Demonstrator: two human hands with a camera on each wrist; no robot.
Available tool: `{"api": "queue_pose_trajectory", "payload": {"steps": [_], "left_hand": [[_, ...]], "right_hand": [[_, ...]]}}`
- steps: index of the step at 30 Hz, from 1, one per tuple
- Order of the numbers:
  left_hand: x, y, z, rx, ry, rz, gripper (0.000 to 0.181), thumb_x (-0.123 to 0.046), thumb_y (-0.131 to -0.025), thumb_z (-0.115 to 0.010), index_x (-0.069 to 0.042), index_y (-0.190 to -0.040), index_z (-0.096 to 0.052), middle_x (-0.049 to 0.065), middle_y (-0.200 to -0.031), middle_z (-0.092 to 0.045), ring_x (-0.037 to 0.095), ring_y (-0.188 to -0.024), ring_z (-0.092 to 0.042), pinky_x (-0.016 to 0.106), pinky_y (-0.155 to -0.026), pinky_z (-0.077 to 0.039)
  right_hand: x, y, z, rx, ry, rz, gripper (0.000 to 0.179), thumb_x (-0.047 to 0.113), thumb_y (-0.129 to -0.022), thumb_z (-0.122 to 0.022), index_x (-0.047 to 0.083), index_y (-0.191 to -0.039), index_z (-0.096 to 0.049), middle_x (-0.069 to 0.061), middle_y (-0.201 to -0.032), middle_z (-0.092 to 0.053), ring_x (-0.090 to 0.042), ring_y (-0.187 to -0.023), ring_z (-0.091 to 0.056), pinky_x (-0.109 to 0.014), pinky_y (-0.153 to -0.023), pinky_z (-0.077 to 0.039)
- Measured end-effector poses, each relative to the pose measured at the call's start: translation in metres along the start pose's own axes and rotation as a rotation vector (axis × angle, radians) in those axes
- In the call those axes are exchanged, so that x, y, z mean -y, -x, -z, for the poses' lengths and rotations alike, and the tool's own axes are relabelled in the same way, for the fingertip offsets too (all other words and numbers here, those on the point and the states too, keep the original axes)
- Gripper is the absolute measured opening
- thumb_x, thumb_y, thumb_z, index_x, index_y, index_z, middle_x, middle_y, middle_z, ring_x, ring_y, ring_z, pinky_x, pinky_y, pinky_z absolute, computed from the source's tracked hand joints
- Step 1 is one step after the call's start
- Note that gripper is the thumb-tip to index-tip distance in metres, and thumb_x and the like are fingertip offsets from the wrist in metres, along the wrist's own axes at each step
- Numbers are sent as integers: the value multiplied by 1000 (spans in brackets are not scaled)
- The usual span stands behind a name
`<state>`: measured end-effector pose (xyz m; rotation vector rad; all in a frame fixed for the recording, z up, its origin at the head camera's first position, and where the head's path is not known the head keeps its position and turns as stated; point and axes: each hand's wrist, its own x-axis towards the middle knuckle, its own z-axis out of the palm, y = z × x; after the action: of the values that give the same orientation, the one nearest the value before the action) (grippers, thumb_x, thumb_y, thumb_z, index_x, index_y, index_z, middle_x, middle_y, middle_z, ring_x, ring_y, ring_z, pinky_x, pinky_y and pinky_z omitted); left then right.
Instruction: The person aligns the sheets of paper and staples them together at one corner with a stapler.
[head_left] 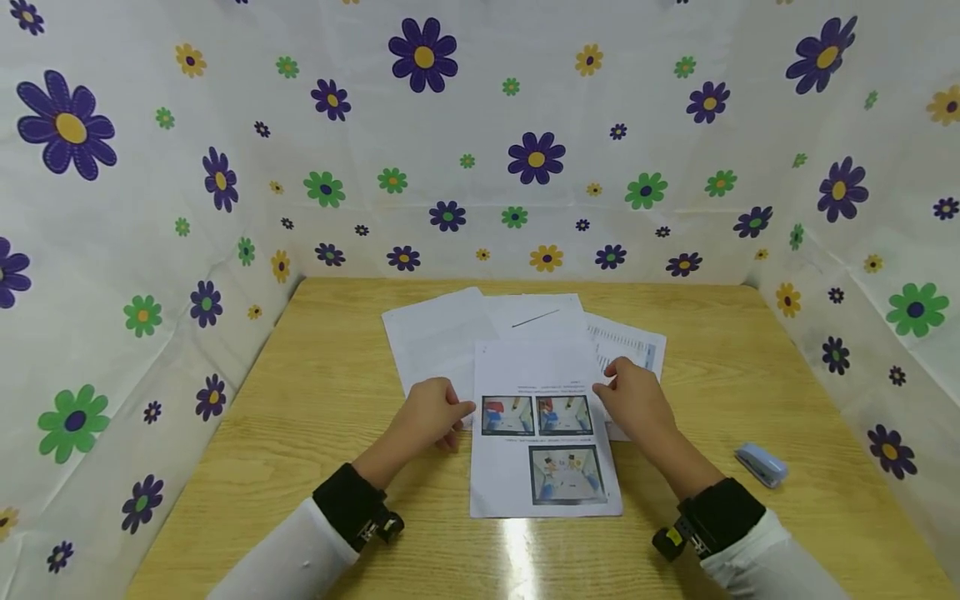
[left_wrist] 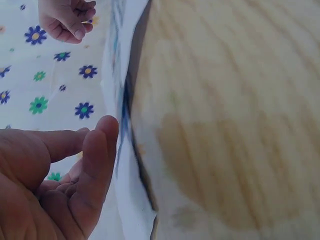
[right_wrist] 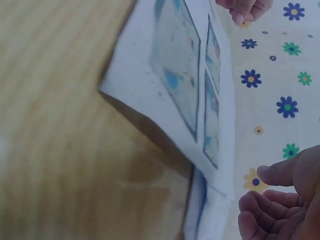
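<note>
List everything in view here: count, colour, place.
Picture sheet: 1, white with coloured pictures, between the hands
Other sheets: 3 visible, white, partly under and beyond it
Stapler: 1, light blue, right side of table
Table: 1, wood-toned, beneath everything
Flowered covering: pieces uncertain, white with purple, green, yellow flowers, back and sides
Wristbands: 2, black, one per wrist
Sleeves: 2, white, behind wristbands
Left hand: 1, bare, at sheet's left edge
Right hand: 1, bare, at its right edge
</note>
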<state>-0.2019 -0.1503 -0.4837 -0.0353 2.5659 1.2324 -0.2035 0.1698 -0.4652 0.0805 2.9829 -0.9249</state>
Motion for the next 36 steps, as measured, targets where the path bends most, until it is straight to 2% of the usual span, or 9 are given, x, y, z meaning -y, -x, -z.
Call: {"api": "queue_pose_trajectory", "payload": {"steps": [3,7,11,14,17,21,27,32,36], "left_hand": [[4,1,17,19,63,50,30,-29,-99,-70,-2,-95,-58,13,-79,-71,23,-56,-70,35,-52,-59],[6,3,52,1,160,109,35,-33,-101,-66,0,-109,-58,19,-95,-71,25,-68,-73,36,-60,-62],[11,7,83,-32,203,111,44,-34,-101,-67,3,-121,-55,25,-116,-65,31,-88,-74,36,-68,-63],[15,10,95,-27,228,118,54,-34,-99,-69,5,-130,-49,27,-131,-57,38,-108,-70,37,-74,-63],[17,11,99,-18,244,139,65,-38,-99,-69,5,-138,-42,27,-140,-49,41,-121,-63,39,-83,-62],[21,11,101,-12,272,194,77,-44,-100,-66,3,-150,-30,27,-146,-45,42,-128,-57,44,-95,-57],[33,5,101,-32,416,260,88,-38,-102,-63,3,-159,-11,32,-151,-36,45,-137,-48,48,-102,-53],[40,0,100,-41,436,271,85,-38,-103,-61,5,-158,-12,30,-153,-31,43,-138,-47,48,-104,-52],[44,-4,101,-42,422,266,79,-38,-104,-59,8,-156,-20,30,-151,-36,43,-137,-47,49,-105,-51]], "right_hand": [[11,-4,6,8,45,38,36,26,-98,-69,0,-121,-63,-13,-96,-72,-23,-75,-63,-32,-61,-49],[25,-10,10,26,78,82,38,28,-97,-70,1,-123,-64,-14,-100,-73,-23,-78,-65,-35,-63,-52],[35,-15,11,64,81,108,41,31,-97,-70,2,-125,-64,-15,-105,-73,-25,-84,-67,-39,-69,-55],[42,-19,12,99,70,111,43,32,-97,-70,3,-128,-63,-15,-109,-73,-27,-89,-68,-41,-73,-56],[51,-27,13,124,42,121,45,32,-97,-70,1,-128,-63,-17,-113,-72,-30,-94,-68,-43,-78,-57],[67,-44,11,157,-3,132,47,33,-96,-71,0,-129,-63,-18,-117,-71,-33,-103,-67,-46,-85,-57],[90,-74,6,209,-45,117,49,35,-95,-73,0,-128,-63,-17,-119,-68,-32,-105,-65,-44,-89,-57],[103,-91,3,268,-95,64,50,35,-94,-74,1,-129,-62,-17,-118,-67,-33,-102,-68,-42,-86,-58],[116,-98,-1,333,-187,16,52,35,-96,-72,2,-134,-59,-20,-122,-66,-39,-112,-67,-47,-95,-56]]}}
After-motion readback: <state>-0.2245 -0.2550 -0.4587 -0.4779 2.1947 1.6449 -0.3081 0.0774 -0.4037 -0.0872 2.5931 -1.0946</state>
